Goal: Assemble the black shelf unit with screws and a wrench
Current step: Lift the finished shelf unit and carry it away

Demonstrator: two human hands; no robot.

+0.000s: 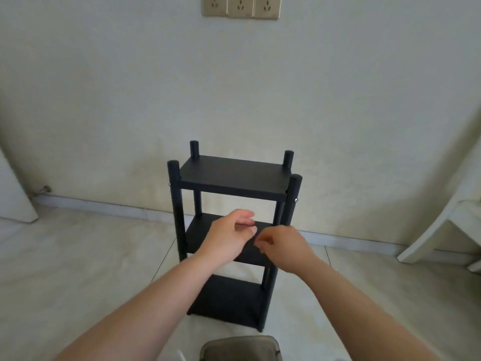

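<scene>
Pale tiled floor (78, 269) meets a cream wall; the black shelf unit (234, 230) stands upright at twelve o'clock. Both hands hover before its middle tier, loosely curled, empty: left hand (231, 233), right hand (283, 246) nearer the one-o'clock post.

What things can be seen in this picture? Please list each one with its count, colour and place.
shelf unit: one, black, three boards and four posts, upright on the floor by the wall
screws: two visible, silver, on the front posts at the top board
wall sockets: three, beige, high on the wall
floor: one, pale tiles
white furniture: one, partly seen, far right
white panel: one, leaning at far left
left hand: one, fingers curled, before the middle board
right hand: one, fingers curled, beside the left hand
</scene>
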